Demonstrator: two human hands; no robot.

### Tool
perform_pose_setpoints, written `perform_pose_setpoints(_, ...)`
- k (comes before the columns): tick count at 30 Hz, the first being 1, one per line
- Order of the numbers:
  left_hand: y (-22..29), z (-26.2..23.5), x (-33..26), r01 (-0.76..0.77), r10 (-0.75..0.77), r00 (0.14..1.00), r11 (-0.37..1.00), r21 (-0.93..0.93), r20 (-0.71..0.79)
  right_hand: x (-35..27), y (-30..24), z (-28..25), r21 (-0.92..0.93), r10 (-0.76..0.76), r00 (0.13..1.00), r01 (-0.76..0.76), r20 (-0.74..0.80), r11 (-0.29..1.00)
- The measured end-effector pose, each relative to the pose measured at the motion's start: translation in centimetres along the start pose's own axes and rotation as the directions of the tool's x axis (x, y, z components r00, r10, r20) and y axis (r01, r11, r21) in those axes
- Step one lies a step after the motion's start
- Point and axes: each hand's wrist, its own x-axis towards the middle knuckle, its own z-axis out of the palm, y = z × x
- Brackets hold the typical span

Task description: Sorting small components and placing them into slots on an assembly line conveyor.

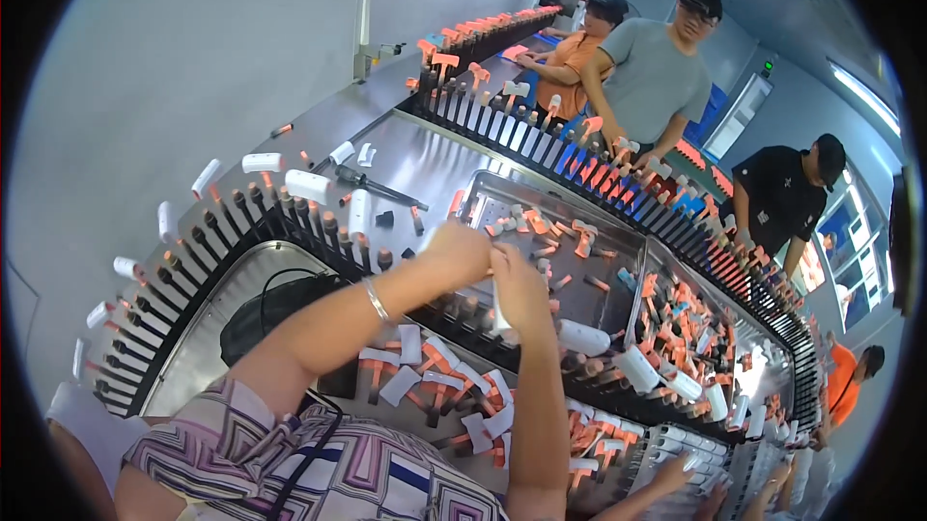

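Note:
My left hand (pixel 456 256) and my right hand (pixel 521 287) meet over the near conveyor row, both with fingers closed. A white curved plastic piece (pixel 500 307) shows under my right hand's fingers. At my left hand's far side is a blurred pale edge; what its fingers pinch is hidden. Just left of my hands, a white plastic cover (pixel 359 212) rests by the row of black posts (pixel 331 229). Below my forearms lie several orange parts with white heads (pixel 439 381). A black-and-grey rod tool (pixel 381 189) lies on the metal table beyond.
A metal tray (pixel 608 304) beyond my hands holds scattered orange parts; a fuller bin (pixel 681 328) adjoins it. The conveyor's far row (pixel 541 140) curves around, carrying coloured parts. Co-workers stand across it (pixel 657 72); another person's hand (pixel 673 473) works at lower right. A black bag (pixel 275 313) sits left.

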Motion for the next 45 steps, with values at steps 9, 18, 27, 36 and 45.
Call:
perform_pose_setpoints(9, -3.4, -2.7, -2.9, -0.201, 0.013, 0.684, 0.965, -0.170, -0.730, -2.3, -8.5, -6.2, -0.377, -0.270, 0.913, 0.144, -0.306, 0.915)
perform_pose_setpoints(18, 3.3, -2.2, 0.7, -0.007, 0.010, 1.000, 0.945, -0.327, 0.010, -0.8, -0.2, -6.7, -0.524, 0.115, 0.991, -0.137, -0.074, 0.840)
perform_pose_setpoints(27, -3.0, 0.3, -2.5, 0.008, -0.114, 0.899, 0.970, -0.244, -0.423, 0.4, -3.8, -1.5, -0.300, -0.234, 0.949, 0.165, -0.212, 0.939)
perform_pose_setpoints(36, 1.4, -7.7, -4.2, -0.400, 0.084, 0.625, 0.889, -0.225, -0.776, 0.8, -14.2, -17.8, -0.243, -0.304, 0.735, 0.193, -0.606, 0.951)
perform_pose_setpoints(45, 4.2, -1.6, 0.7, -0.114, 0.100, 0.993, 0.946, -0.303, -0.060, -1.9, 2.6, -3.5, -0.464, 0.138, 0.987, -0.159, -0.080, 0.871)
